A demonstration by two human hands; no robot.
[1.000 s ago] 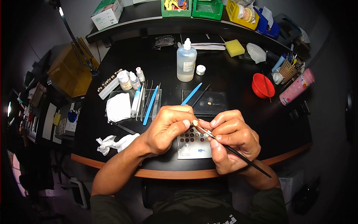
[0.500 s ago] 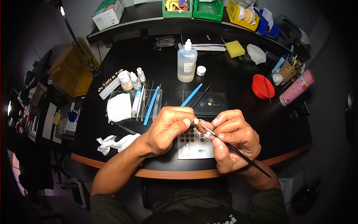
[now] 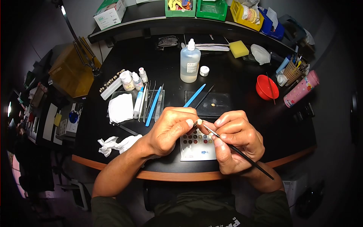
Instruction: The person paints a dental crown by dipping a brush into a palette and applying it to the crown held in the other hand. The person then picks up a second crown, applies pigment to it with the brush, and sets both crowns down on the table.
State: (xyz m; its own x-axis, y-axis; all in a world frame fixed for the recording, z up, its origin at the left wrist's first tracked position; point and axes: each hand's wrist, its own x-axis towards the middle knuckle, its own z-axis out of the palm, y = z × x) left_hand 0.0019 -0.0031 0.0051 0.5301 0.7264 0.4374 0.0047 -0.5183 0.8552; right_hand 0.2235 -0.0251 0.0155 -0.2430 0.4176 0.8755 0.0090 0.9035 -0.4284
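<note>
My left hand pinches a small dental crown, cream-coloured, on what looks like a short metal holder mostly hidden by the fingers. In my right hand is a thin black-handled brush, gripped like a pen. Its tip points up and left at the crown; whether they touch is too small to tell. Below both hands lies a white palette with rows of coloured stain spots, partly covered by the fingers. Beyond them, a dark slab bears another small tooth-like piece.
A clear bottle and a small white jar stand behind the slab. Small bottles, tools and a folded white cloth are at left, with crumpled tissue nearer. A red bowl and pink flask stand right.
The crown and its holder have shifted very slightly to the right. My right hand and the brush have moved a touch up; both grips are the same.
</note>
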